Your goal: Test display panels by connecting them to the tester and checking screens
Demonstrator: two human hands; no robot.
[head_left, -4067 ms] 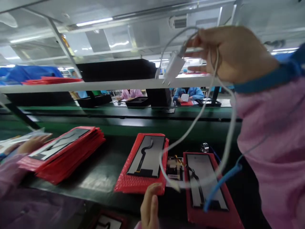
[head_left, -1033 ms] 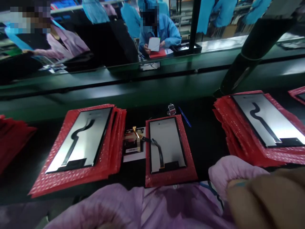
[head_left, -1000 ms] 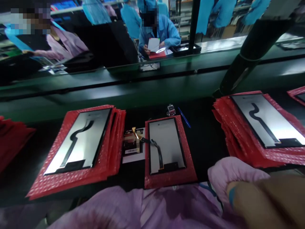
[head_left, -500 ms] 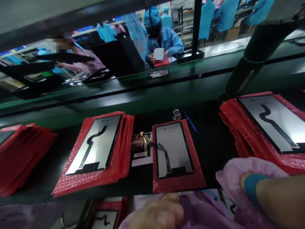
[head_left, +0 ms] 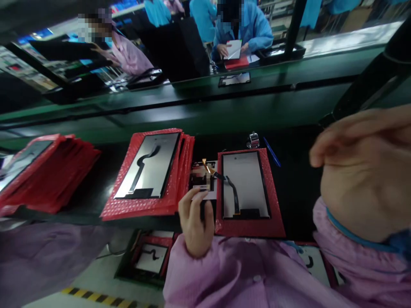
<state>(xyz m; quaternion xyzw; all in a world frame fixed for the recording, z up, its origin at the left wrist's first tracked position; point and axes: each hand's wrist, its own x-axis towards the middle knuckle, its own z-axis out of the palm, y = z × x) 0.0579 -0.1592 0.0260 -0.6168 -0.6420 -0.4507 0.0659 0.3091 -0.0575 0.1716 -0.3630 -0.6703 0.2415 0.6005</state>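
Observation:
My left hand [head_left: 196,224] is at the front edge of the dark bench, fingers apart and nothing in them. It is just left of a display panel [head_left: 245,184] with a black ribbon cable, lying on a red bubble sleeve [head_left: 253,229]. A gold-tipped cable [head_left: 208,168] reaches left from that panel over a small labelled part [head_left: 204,177]. My right hand [head_left: 366,171] is raised at the right, close to the camera. It is smeared and cut off by the frame, so whatever its fingers do or hold cannot be made out.
Stacks of red sleeves with panels on top stand at the left [head_left: 125,179] and far left [head_left: 61,175]. A small metal object [head_left: 253,140] and a blue stick [head_left: 272,152] lie behind the panel. A person [head_left: 244,25] in blue sits across the green bench [head_left: 192,109].
The view has shifted. My left hand has come up from the bottom edge to the bench beside the panel. My right hand has come into view at the right, where only the wrist showed.

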